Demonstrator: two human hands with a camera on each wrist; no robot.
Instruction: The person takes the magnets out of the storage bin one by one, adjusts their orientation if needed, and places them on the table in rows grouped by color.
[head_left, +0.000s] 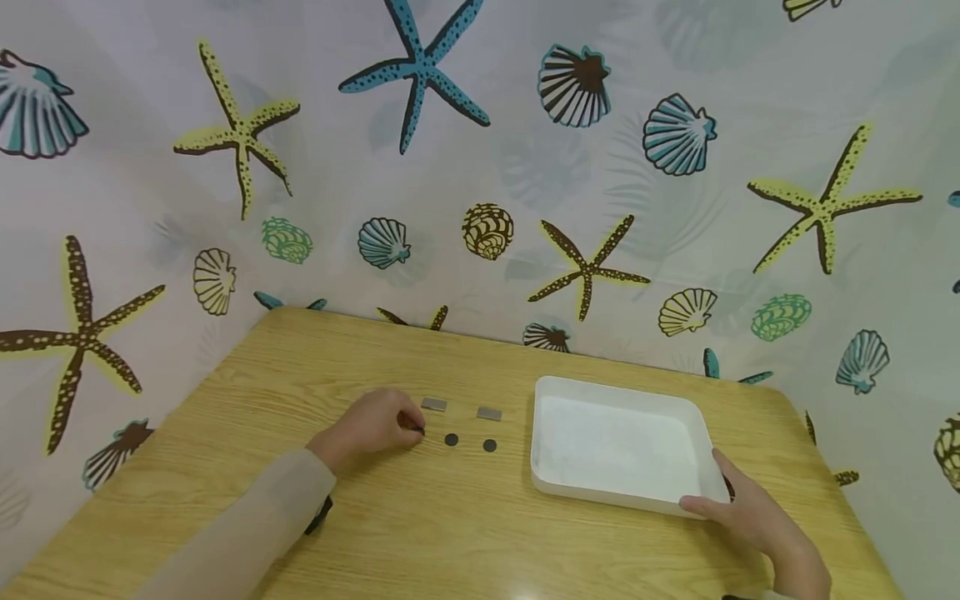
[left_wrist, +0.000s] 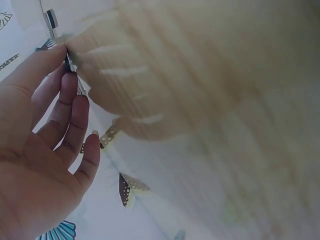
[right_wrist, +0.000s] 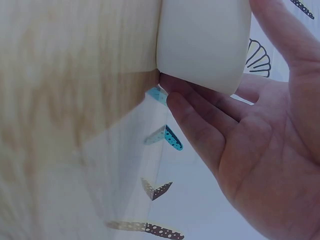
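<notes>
My left hand (head_left: pixel 372 423) is low over the wooden table, left of the small pieces. Its thumb and fingertips pinch a small dark disc (head_left: pixel 419 431), seen nearly edge-on in the left wrist view. Two more dark round discs (head_left: pixel 451 439) lie in a row to its right. Behind them are two flat grey rectangular pieces (head_left: pixel 490 413). On the right, my right hand (head_left: pixel 757 508) grips the near right corner of a shallow white tray (head_left: pixel 615 497), thumb at the rim and fingers along the outer side wall. No object shows inside the tray.
The wood-grain table (head_left: pixel 450 533) reaches back to a cloth backdrop (head_left: pixel 480 167) printed with starfish and shells, which also hangs along both sides. A dark band (head_left: pixel 318 515) shows at the left wrist, below the light sleeve (head_left: pixel 247 525).
</notes>
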